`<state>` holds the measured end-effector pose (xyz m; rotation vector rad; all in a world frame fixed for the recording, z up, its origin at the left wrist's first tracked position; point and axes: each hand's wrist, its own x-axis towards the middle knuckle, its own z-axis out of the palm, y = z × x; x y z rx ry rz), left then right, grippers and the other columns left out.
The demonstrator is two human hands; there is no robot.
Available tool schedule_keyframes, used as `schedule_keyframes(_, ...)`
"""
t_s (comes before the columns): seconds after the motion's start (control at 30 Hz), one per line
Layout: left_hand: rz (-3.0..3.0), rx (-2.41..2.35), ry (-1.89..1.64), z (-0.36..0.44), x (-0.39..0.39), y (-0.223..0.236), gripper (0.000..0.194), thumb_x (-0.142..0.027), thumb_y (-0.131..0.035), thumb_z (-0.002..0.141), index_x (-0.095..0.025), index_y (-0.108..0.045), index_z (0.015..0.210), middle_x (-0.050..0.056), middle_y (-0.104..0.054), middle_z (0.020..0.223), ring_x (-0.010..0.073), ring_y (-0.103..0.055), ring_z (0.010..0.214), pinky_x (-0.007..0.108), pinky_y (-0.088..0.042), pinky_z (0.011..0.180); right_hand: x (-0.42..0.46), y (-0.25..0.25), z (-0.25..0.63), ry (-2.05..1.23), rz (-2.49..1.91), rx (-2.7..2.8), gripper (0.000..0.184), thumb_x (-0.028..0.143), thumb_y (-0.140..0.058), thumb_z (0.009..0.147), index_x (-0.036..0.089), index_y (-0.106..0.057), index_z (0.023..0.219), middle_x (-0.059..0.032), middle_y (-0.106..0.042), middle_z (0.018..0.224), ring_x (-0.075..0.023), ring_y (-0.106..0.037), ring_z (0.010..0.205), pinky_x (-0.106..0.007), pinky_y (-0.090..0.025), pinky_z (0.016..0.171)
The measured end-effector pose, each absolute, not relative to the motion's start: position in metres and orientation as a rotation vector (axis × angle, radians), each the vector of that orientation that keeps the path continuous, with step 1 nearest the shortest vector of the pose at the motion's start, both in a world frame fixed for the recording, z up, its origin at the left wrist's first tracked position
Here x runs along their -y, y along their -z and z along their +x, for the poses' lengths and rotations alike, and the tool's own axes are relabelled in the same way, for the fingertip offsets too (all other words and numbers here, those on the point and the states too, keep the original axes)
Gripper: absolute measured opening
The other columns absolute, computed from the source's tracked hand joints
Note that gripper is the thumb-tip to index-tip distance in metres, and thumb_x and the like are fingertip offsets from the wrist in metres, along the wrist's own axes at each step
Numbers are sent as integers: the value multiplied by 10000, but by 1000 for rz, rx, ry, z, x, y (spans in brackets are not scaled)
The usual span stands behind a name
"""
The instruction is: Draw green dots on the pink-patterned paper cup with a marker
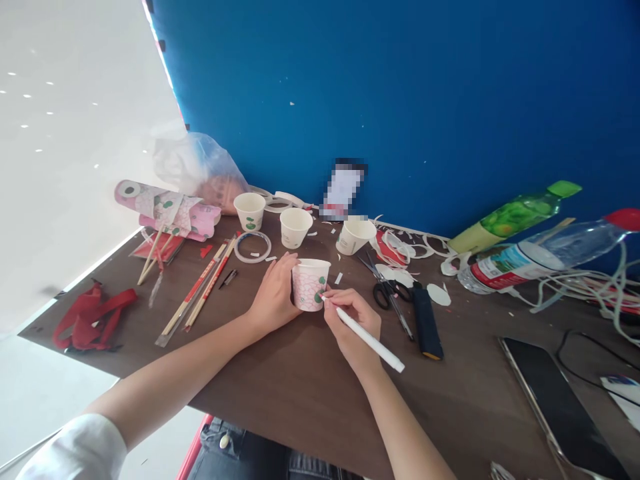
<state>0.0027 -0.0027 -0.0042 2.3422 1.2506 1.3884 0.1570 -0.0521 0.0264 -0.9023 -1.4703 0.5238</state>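
In the middle of the frame a paper cup (pixel 311 285) is standing upright on the brown table (pixel 300 387), and pink scale shapes are covering its side. The left hand (pixel 274 293) is wrapping around the cup's left side, fingers curled tight against it, so the cup is not sliding or turning. The right hand (pixel 354 321) is pinching a white pen (pixel 367 339) with its fingers closed on it, and the pen's tip is touching the cup's lower right side, just where more marks would go. The pen is leaning back toward the lower right of the frame, the way a pen sits when someone is drawing. Three plain cups (pixel 295 227) are waiting in a row just above, near the blue wall (pixel 425 100), close enough to grab. A ring of clear tape (pixel 253 247) is lying beside them. To the right of the cup, black scissors (pixel 384 288) and a dark knife case (pixel 428 325) are lying flat within easy reach, with white paper scraps (pixel 410 248) piling up behind them. On the left, chopsticks in red sleeves (pixel 203 290) and a red ribbon (pixel 93 319) are lying out of the way. A finished pink fish roll (pixel 167 210) is resting in the upper left. Two bottles (pixel 530 235) are lying on their sides at the right.
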Motion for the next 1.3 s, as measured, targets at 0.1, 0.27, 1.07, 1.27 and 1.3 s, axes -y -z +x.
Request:
schedule_keyframes(0.1, 2344, -1243, -1381, 3, 3, 4, 775, -366, -711, 678, -175, -281, 1294, 183, -451, 1316, 315, -379, 1304, 489, -339, 1047, 53, -28, 156, -535, -925, 1456, 114, 127, -619, 759, 187, -555, 686, -25, -616, 754, -156, -635, 774, -419, -525, 908)
schedule_keyframes(0.27, 2330, -1258, -1394, 3, 2, 5, 805, -395, -712, 675, -174, -271, 1311, 194, -445, 1321, 319, -393, 1295, 489, -343, 1047, 52, -29, 158, -549, -937, 1445, 118, 165, -625, 765, 188, -543, 684, -22, -624, 748, -163, -643, 781, -399, -520, 901)
schedule_keyframes(1.07, 2185, -1205, -1328, 2, 1, -10, 616, -419, -709, 676, -172, -384, 1138, 99, -543, 1063, 247, -548, 969, 367, -449, 831, 53, -31, 164, -626, -1116, 1315, 74, 230, -699, 713, 171, -673, 749, -72, -710, 853, -214, -692, 817, -302, -569, 735)
schedule_keyframes(1.27, 2139, -1200, -1297, 2, 0, -12, 611, -434, -725, 661, -181, -400, 1113, 85, -552, 1029, 236, -558, 921, 345, -447, 779, 49, -26, 167, -741, -1046, 1266, 56, 203, -695, 718, 183, -643, 711, -51, -717, 817, -234, -692, 873, -307, -556, 794)
schedule_keyframes(1.3, 2130, -1196, -1293, 2, 0, -12, 621, -425, -732, 653, -184, -400, 1120, 83, -556, 1028, 237, -560, 921, 345, -447, 779, 49, -25, 167, -752, -1044, 1263, 58, 202, -693, 721, 184, -640, 707, -51, -717, 819, -239, -690, 884, -314, -553, 804)
